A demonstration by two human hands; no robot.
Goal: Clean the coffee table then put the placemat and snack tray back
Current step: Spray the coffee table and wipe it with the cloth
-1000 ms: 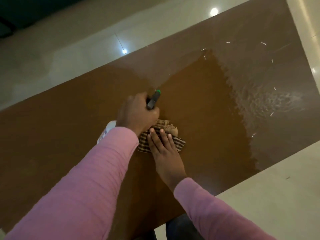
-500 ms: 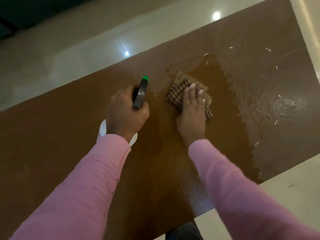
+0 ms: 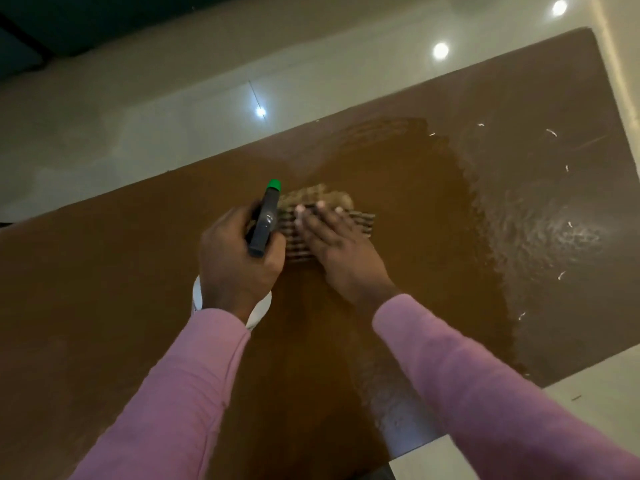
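Right hand (image 3: 341, 249): laid flat, fingers spread and extended, palm pressing a checked cloth (image 3: 322, 221) against the coffee table (image 3: 104, 271); it presses rather than grips.
Left hand (image 3: 235, 261): closed around the neck of a spray bottle (image 3: 265, 220), whose dark head with a green nozzle tip points away from the person; the white body shows below the wrist.
Cloth: bunched, partly hidden under the right fingers, touching the bottle head on its left side; blurred, so its folds cannot be read.
Coffee table: brown top filling most of the view; a darker wet-looking patch surrounds the cloth and reaches toward the near edge; to the right lies a paler streaky zone with small white flecks (image 3: 550, 133).
Placemat and snack tray: neither is in view.
Step in hand: wiping the tabletop, judged mid-way, since the fleck-strewn right part looks untreated.
Doing it well: keep the palm flat for even pressure, overlap strokes, work toward the flecked area, gather the flecks into the cloth rather than pushing them off the edge.
Risk: the two hands are close together, so the bottle may obstruct the stroke.
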